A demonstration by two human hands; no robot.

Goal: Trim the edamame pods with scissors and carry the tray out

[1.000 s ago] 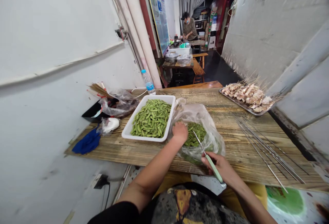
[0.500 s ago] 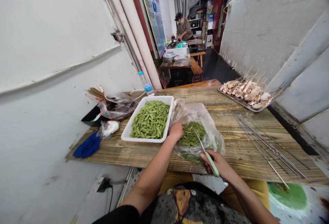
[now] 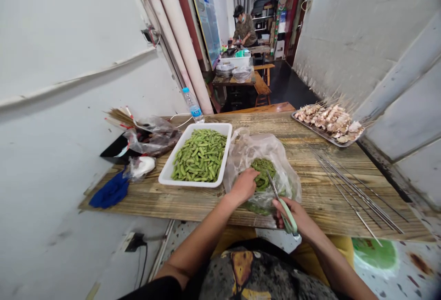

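A clear plastic bag [image 3: 272, 153] of green edamame pods lies on the wooden table in front of me. My left hand [image 3: 245, 185] is at the bag's near side, fingers curled onto the pods; what it grips is hidden. My right hand [image 3: 296, 217] is closed round the pale green handles of scissors [image 3: 280, 201], whose blades point up over the bag. A white tray [image 3: 165, 178] heaped with edamame pods [image 3: 200, 155] stands just left of the bag.
The wooden table [image 3: 310, 199] also holds a metal tray of meat skewers [image 3: 329, 121] at far right, loose metal skewers [image 3: 354, 194], a water bottle [image 3: 192, 105], bagged bamboo sticks [image 3: 144, 132] and a blue cloth [image 3: 110, 192]. A person [image 3: 244, 26] works at a far table.
My left hand has pulled back from deep in the bag to its near edge. My right hand with the scissors has shifted slightly up toward the bag.
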